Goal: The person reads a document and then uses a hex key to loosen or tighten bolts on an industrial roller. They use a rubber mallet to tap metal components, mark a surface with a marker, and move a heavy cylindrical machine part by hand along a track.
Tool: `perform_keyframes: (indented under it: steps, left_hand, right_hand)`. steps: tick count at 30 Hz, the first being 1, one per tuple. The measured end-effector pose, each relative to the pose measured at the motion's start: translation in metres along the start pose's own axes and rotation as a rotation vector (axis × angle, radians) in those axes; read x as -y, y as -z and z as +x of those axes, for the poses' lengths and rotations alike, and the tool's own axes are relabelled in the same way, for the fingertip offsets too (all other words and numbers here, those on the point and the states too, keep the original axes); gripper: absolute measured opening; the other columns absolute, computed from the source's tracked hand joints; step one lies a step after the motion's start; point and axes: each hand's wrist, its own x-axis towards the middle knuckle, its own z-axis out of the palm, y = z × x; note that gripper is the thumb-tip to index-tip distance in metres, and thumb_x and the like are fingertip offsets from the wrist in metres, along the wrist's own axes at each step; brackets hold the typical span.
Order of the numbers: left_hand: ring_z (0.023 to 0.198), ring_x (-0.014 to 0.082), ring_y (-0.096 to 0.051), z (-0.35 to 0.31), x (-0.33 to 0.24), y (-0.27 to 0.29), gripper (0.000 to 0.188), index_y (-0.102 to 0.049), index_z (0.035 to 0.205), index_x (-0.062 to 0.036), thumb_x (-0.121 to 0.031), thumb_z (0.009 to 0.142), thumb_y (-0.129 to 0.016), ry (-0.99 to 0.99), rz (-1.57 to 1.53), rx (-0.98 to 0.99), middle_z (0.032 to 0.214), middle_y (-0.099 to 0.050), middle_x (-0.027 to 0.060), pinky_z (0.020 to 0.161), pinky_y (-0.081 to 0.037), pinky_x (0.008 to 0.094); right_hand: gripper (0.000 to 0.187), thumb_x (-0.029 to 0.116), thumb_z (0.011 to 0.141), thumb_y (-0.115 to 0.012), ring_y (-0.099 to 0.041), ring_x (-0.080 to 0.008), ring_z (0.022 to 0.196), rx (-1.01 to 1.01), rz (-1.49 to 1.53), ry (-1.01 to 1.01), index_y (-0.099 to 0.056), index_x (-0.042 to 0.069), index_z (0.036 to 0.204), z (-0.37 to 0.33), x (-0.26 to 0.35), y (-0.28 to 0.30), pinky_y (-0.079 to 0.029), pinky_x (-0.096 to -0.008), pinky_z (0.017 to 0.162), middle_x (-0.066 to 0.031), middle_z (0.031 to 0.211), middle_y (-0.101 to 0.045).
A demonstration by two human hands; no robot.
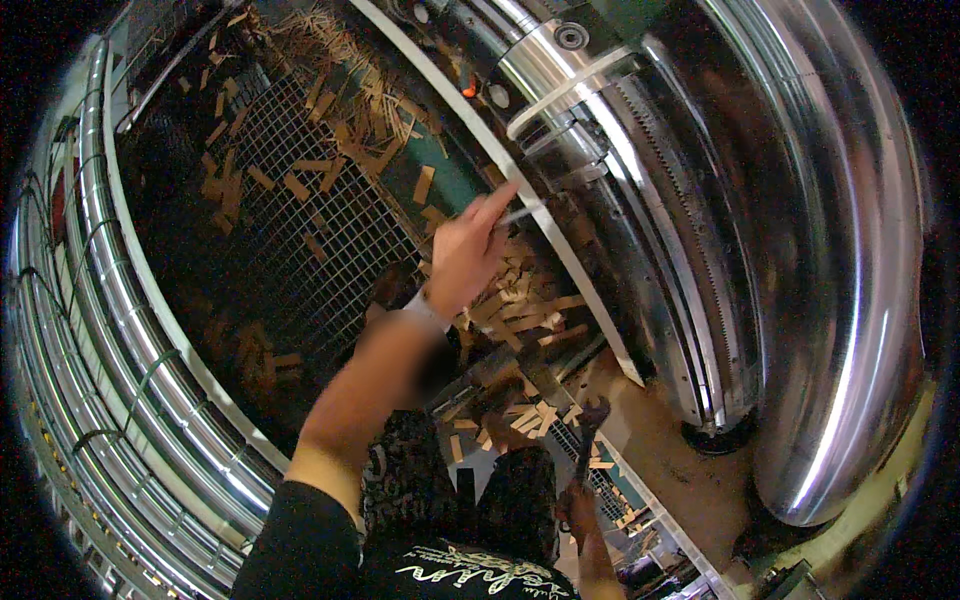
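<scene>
My left hand point(470, 248) reaches forward over the scraps, palm down, its index finger stretched out. The fingertip is at the edge of a pale metal rail point(570, 255); whether it touches cannot be told. A thin, light streak shows just below that finger, too blurred to name. A grey band circles the left wrist. Low in view, close to my body, my right hand point(577, 508) is closed round the handle of a dark open-ended wrench point(588, 435). The wrench's jaw points up and away from me.
Cardboard scraps point(425, 185) litter the metal grating point(320, 200) and pile up below my left hand. On the right, a shiny shaft with a toothed rack point(680, 190) runs beside a large polished roller point(850, 300). Several metal pipes point(130, 300) curve along the left.
</scene>
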Motion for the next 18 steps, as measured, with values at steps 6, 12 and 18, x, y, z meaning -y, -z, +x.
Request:
perform_keyframes:
  steps: [6,12,18]
  left_hand:
    - [0.058,0.0294,-0.059,0.087,-0.022,0.004,0.071,-0.021,0.14,-0.0235,-0.009,0.077,-0.05,-0.129,0.423,0.192,0.079,-0.061,0.0126,0.049,-0.047,0.0401]
    - [0.055,0.0277,-0.059,0.099,-0.015,0.0,0.077,-0.018,0.142,-0.0201,-0.005,0.073,-0.05,-0.187,0.61,0.293,0.068,-0.059,0.0111,0.047,-0.046,0.0388]
    - [0.049,0.0259,-0.056,0.089,-0.006,-0.002,0.078,-0.021,0.14,-0.0144,-0.005,0.069,-0.053,-0.3,0.713,0.233,0.059,-0.056,0.0091,0.04,-0.043,0.0405]
  right_hand:
    - [0.025,0.03,0.085,-0.058,-0.039,-0.0138,0.044,-0.042,-0.072,0.133,-0.041,0.014,0.074,-0.035,-0.013,-0.009,-0.026,-0.0284,0.035,-0.0001,0.057,-0.038]
    - [0.027,0.032,0.086,-0.057,-0.038,-0.0145,0.042,0.383,0.452,0.007,-0.045,0.013,0.07,-0.061,0.002,-0.036,-0.026,-0.0287,0.035,0.0002,0.056,-0.038]
    - [0.03,0.034,0.089,-0.05,-0.034,-0.0124,0.04,-0.192,0.026,0.402,-0.045,0.012,0.071,-0.103,0.006,-0.055,-0.027,-0.0276,0.036,-0.0003,0.054,-0.04]
